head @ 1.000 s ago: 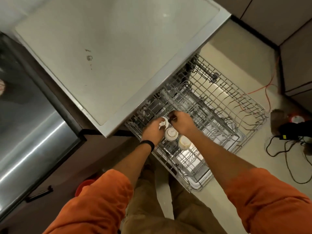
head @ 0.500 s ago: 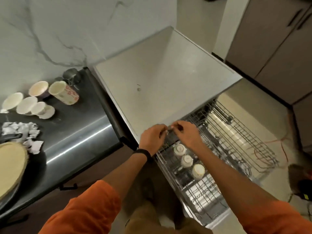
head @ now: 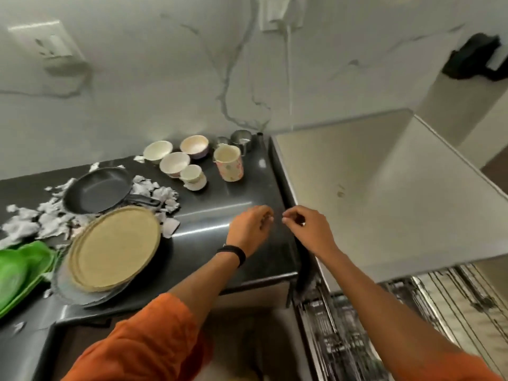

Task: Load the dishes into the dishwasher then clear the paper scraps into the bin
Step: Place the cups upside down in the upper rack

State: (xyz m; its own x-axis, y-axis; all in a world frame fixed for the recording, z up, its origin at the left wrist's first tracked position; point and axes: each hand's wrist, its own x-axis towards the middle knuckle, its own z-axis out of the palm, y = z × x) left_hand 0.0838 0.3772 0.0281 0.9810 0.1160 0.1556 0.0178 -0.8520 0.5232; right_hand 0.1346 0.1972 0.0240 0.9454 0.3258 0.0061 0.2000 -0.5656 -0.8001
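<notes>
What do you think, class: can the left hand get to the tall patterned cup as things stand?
Probably yes: the left hand hovers, seemingly empty, above the counter, and only bare counter lies between it and the tall patterned cup.

No legible text, brand, number or sign appears in the head view. The tall cup (head: 228, 165) carries a faint printed pattern, too blurred to resolve into characters. The wall plate (head: 52, 44) shows only dark marks, which are not readable.
</notes>
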